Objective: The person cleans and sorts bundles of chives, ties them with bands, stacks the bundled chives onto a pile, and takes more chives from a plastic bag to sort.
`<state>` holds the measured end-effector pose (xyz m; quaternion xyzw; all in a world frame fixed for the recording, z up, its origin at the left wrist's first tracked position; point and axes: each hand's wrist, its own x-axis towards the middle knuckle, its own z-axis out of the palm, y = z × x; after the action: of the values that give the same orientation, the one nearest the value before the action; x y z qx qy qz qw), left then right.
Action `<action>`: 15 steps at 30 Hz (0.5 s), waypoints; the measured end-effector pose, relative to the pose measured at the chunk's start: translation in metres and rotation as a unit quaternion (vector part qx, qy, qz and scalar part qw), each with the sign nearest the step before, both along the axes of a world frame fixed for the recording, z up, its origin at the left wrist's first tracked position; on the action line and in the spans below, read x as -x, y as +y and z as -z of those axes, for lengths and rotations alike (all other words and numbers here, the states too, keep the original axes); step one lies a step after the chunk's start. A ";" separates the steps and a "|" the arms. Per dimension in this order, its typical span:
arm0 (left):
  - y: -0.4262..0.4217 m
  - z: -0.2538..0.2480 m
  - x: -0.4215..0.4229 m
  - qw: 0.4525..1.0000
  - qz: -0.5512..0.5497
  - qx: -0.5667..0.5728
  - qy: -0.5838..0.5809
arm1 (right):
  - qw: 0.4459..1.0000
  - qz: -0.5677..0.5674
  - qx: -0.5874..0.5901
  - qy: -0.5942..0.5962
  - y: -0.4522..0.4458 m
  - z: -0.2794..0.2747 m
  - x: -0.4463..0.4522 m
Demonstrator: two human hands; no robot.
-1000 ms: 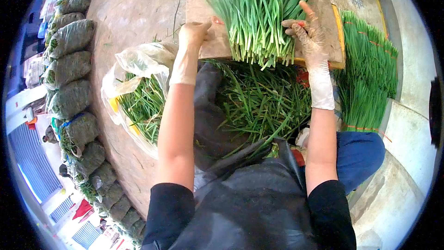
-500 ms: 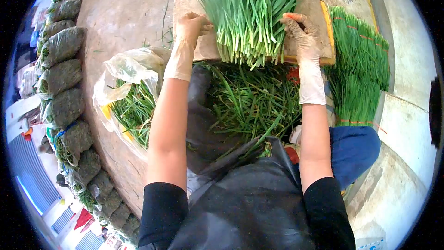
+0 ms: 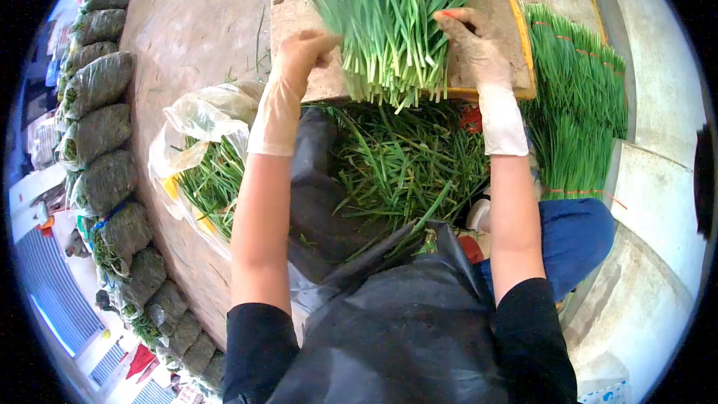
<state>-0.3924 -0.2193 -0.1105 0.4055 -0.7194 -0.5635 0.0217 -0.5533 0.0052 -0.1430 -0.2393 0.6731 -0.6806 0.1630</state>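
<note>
A thick sheaf of garlic chives [image 3: 396,30] lies on a wooden board [image 3: 292,11], its pale cut ends pointing towards me and jutting past the near edge. At the sheaf's left side is my left hand [image 3: 299,56], in a thin whitish glove, fingers curled together with their tips by the blades. My right hand [image 3: 482,49], gloved likewise, sits at the right side. Its thumb and forefinger are bent together against the outer blades, and a fingertip shows orange-red. Whether either hand pinches a blade is hidden.
Banded chive bundles [image 3: 576,105] are stacked to the right. Loose chive leaves [image 3: 411,164] heap below the board. On the left stand a clear plastic bag [image 3: 213,108] of greens and a row of filled bags [image 3: 101,127]. My knee [image 3: 580,239] is at lower right.
Both hands have shifted slightly left and towards me in the view, and the right fingertips are closer to the chives. The board and sheaf also appear a little further left.
</note>
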 end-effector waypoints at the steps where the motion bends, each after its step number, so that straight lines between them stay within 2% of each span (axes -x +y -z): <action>1: 0.007 -0.006 0.006 0.994 -0.011 -0.074 0.083 | 0.998 -0.007 -0.057 0.021 -0.008 -0.005 0.000; 2: 0.017 -0.009 0.017 0.987 -0.023 -0.115 0.110 | 0.997 -0.046 0.013 -0.062 -0.016 -0.009 -0.004; 3: 0.030 -0.014 0.025 0.984 0.002 -0.101 0.146 | 0.997 -0.068 -0.013 -0.031 -0.023 -0.023 -0.009; 5: 0.052 -0.025 0.038 0.985 0.050 -0.013 0.164 | 0.989 -0.134 0.037 -0.045 -0.033 -0.025 -0.010; 6: 0.057 -0.032 0.037 0.985 0.049 -0.013 0.165 | 0.989 -0.135 0.036 -0.044 -0.033 -0.031 -0.011; 8: 0.068 -0.038 0.030 0.979 0.093 0.093 0.155 | 0.977 -0.165 0.081 -0.112 -0.026 -0.043 -0.017; 9: 0.071 -0.032 0.026 0.980 0.093 0.088 0.152 | 0.977 -0.163 0.077 -0.117 -0.025 -0.041 -0.021; 11: 0.072 -0.018 0.015 0.981 0.143 0.117 0.057 | 0.968 -0.209 -0.108 -0.083 -0.026 -0.037 -0.028; 12: 0.069 -0.015 0.011 0.986 0.142 0.068 0.058 | 0.964 -0.230 -0.082 -0.106 -0.028 -0.036 -0.032; 13: 0.063 -0.013 0.009 0.987 0.138 0.065 0.057 | 0.963 -0.233 -0.085 -0.107 -0.031 -0.037 -0.030; 15: 0.054 -0.011 0.003 0.982 0.134 0.006 0.133 | 0.963 -0.228 -0.130 -0.058 -0.037 -0.038 -0.027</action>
<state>-0.3956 -0.1649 -0.0992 0.2262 -0.7613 -0.6061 0.0439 -0.5268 -0.0322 -0.1046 -0.3236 0.6726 -0.5446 0.3825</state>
